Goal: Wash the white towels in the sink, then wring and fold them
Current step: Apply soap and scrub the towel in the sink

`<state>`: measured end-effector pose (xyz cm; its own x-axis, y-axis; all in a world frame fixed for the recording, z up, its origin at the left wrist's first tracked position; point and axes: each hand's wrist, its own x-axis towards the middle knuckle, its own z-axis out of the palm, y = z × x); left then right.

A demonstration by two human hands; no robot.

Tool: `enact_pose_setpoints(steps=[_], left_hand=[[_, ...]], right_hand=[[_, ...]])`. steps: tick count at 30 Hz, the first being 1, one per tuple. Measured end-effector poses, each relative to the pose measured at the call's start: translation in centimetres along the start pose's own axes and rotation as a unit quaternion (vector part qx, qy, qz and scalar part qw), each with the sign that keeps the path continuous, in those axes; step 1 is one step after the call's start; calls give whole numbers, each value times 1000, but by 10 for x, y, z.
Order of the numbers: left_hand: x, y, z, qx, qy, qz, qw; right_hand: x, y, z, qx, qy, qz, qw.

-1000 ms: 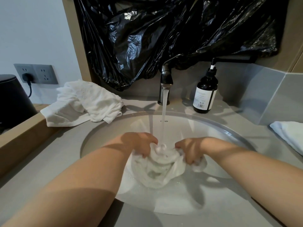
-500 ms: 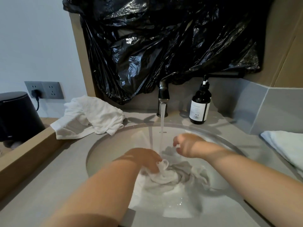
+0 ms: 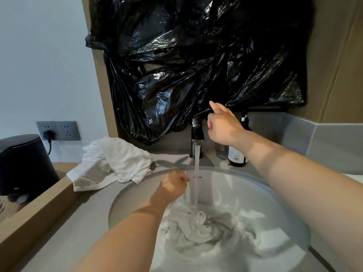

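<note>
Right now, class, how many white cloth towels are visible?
2. One crumpled white towel lies on the grey counter left of the white sink; one wet towel inside it. A white sliver at the right edge may be another.

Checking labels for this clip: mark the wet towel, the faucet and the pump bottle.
wet towel (image 3: 196, 229): head view, crumpled middle fold.
faucet (image 3: 197, 131): head view, dark spout body.
pump bottle (image 3: 236, 157): head view, lower label.

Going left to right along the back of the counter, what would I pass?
black cylindrical object → grey wall socket → crumpled white towel → faucet, water running → dark bottle
</note>
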<state>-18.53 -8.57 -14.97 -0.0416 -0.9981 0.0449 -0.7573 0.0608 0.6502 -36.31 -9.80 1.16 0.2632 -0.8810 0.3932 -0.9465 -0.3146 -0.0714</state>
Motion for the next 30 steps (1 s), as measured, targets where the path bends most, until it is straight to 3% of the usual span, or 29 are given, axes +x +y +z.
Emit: enact_pose_setpoints(steps=[6, 8, 10, 12, 13, 14, 16, 18, 22, 26, 30], left_hand=[[9, -12, -4, -45, 11, 8, 999], [11, -12, -1, -34, 4, 20, 999], [13, -11, 0, -17, 0, 31, 999], [14, -10, 2, 1, -7, 36, 999], [14, -9, 4, 7, -10, 39, 999], [15, -8, 6, 10, -14, 41, 999], [16, -9, 10, 11, -25, 41, 999], [15, -11, 12, 9, -38, 46, 998], [14, -19, 10, 20, -46, 52, 997], [0, -1, 0, -42, -74, 55, 995], [-26, 31, -19, -179, -250, 63, 949]], right_hand=[[-17, 6, 20, -28, 31, -4, 999], [-25, 20, 33, 17, 49, -12, 999], [-30, 35, 37, 86, 153, 19, 984], [-29, 46, 36, 151, 293, 108, 938], [-26, 51, 35, 187, 319, 167, 914], [-20, 57, 36, 228, 302, 222, 899], [-8, 66, 41, 315, 190, 291, 883], [-2, 69, 47, 346, 106, 298, 883], [-12, 66, 48, 347, 164, 250, 889], [-46, 52, 36, 377, 155, 214, 888], [-93, 36, 36, 489, 91, 183, 848]])
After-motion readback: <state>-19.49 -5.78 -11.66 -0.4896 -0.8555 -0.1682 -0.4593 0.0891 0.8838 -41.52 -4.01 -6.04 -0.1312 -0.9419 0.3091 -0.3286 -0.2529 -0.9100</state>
